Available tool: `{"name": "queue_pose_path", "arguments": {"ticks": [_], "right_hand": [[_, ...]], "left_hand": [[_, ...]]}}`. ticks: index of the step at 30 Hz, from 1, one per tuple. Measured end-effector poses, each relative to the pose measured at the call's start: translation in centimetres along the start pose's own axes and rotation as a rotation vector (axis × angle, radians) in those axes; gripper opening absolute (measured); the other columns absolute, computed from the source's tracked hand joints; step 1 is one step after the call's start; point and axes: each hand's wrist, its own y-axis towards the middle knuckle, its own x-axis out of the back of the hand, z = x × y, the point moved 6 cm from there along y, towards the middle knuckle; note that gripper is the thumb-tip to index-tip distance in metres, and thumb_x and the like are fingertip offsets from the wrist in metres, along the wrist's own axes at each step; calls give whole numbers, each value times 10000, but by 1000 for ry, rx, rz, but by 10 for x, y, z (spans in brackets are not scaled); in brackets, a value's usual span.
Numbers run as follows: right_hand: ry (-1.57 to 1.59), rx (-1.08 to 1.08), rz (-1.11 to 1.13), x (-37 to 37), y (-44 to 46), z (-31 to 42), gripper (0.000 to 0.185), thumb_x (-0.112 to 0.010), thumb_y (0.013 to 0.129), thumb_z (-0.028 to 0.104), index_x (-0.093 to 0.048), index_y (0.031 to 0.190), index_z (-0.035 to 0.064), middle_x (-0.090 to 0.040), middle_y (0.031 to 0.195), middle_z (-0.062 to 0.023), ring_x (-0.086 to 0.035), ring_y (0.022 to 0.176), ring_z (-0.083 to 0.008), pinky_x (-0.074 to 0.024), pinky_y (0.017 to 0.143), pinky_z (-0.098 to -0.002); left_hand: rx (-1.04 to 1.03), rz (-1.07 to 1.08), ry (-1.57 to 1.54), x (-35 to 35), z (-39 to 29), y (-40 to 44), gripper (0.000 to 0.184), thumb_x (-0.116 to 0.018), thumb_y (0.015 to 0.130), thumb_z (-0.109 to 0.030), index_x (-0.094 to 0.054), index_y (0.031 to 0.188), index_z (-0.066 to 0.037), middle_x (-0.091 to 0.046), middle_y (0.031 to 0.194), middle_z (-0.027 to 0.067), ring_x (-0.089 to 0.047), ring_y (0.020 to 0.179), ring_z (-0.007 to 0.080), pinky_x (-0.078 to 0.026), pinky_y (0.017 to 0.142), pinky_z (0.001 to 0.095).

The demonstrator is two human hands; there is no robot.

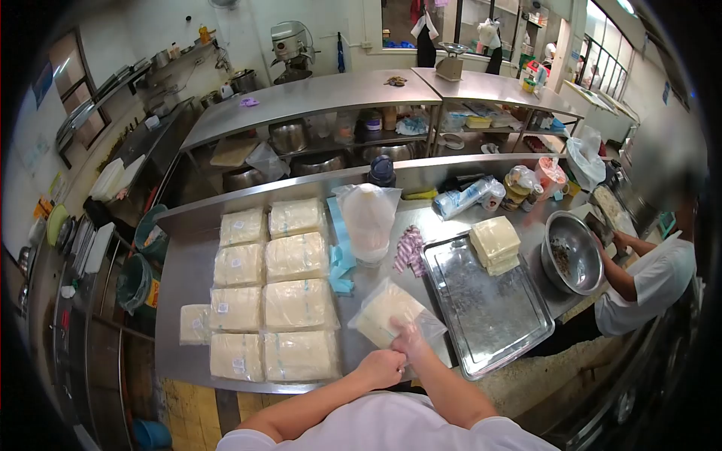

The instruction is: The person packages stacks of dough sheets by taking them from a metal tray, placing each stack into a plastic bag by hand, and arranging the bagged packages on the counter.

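- The steel table (180, 259) is smooth and shiny, with a raised border along its far side.
- Eight wrapped packs (300, 306) stand in two columns at the left, pale and block-like under wrinkled clear plastic; one small pack (195, 325) lies beside them.
- A metal tray (489, 331), rectangular and rimmed, lies to the right of the hands.
- A round steel bowl (583, 259) holds dark bits; a co-worker (650, 297) has a hand near its rim.
- A tall clear bag (367, 214) stands beyond the hands, between the packs and the tray.
- The held pack (383, 312), flat and pale in loose plastic, is at the near table edge.
- A stack of pale squares (494, 242) sits on the tray's far end.
- The right hand (408, 340) touches the held pack; its opening I cannot tell, because it is blurred.
- The left hand (382, 369) is closed beside it, perhaps pinching the plastic.
- A striped cloth (410, 250) lies crumpled nearby.
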Motion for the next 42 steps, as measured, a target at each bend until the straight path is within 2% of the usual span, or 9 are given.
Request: {"name": "queue_pose_path", "arguments": {"ticks": [6, 11, 18, 21, 26, 31, 37, 40, 42], "right_hand": [[-3, 35, 102, 20, 34, -33, 465, -655, 969, 322, -590, 1362, 83, -631, 1286, -122, -606, 1189, -267, -502, 1028, -473], [307, 87, 308, -34, -71, 12, 579, -601, 1018, 429, -501, 1459, 68, -609, 1369, -148, -570, 1290, -309, -441, 1130, -533], [389, 85, 273, -51, -82, 28, 624, -578, 1021, 474, -476, 1477, 61, -591, 1398, -160, -556, 1311, -332, -428, 1142, -552], [434, 110, 221, -56, -95, 41, 644, -569, 1022, 493, -465, 1485, 58, -584, 1411, -166, -550, 1320, -341, -422, 1147, -560], [644, 109, 355, -79, -135, 87, 686, -545, 1026, 527, -435, 1505, 48, -556, 1449, -183, -532, 1345, -371, -405, 1161, -574], [718, 171, 472, -76, -160, 112, 739, -492, 1033, 571, -395, 1526, 29, -491, 1529, -211, -492, 1391, -416, -366, 1184, -597], [660, 185, 472, -98, -189, 133, 756, -521, 1017, 587, -417, 1511, 24, -525, 1500, -188, -511, 1378, -389, -385, 1179, -567], [354, 313, 182, -83, -186, 137, 771, -527, 1019, 584, -391, 1540, 32, -546, 1470, -201, -528, 1367, -362, -399, 1167, -556], [-613, 240, 97, -100, -193, 159, 783, -542, 1016, 562, -354, 1567, 38, -512, 1499, -215, -506, 1390, -355, -388, 1168, -556]], "left_hand": [[-7, 159, 109, 14, -14, 2, 150, -676, 805, -144, -627, 875, -20, -662, 821, 168, -670, 866, 389, -547, 765, 492], [-30, -366, 141, 59, -58, 31, 274, -726, 797, -218, -596, 924, -14, -667, 833, 112, -693, 840, 367, -558, 757, 476], [-59, 2, 357, -27, -7, 73, 218, -695, 814, -139, -615, 969, -9, -683, 841, 91, -691, 910, 358, -555, 848, 466], [-31, 139, -135, 5, -41, 62, 236, -689, 838, -164, -650, 1002, 2, -661, 1014, 221, -658, 1005, 386, -533, 920, 480], [100, -713, 92, 97, 4, 27, 311, -685, 914, -231, -673, 1102, 17, -687, 1068, 239, -658, 978, 427, -507, 940, 509], [554, -178, -696, 51, 93, -11, 319, -585, 1050, -296, -660, 1056, 14, -668, 868, 107, -639, 759, 212, -541, 705, 378], [515, -412, -991, 34, 102, -38, 310, -491, 1103, -263, -641, 939, -47, -562, 735, 5, -540, 623, 119, -498, 600, 304], [649, -522, -961, 33, 122, -57, 317, -479, 1108, -275, -646, 944, -62, -531, 710, -7, -528, 598, 107, -491, 575, 289], [652, -533, -950, 46, 121, -64, 309, -492, 1106, -261, -639, 948, -41, -533, 724, -8, -521, 622, 105, -496, 588, 289]]}}
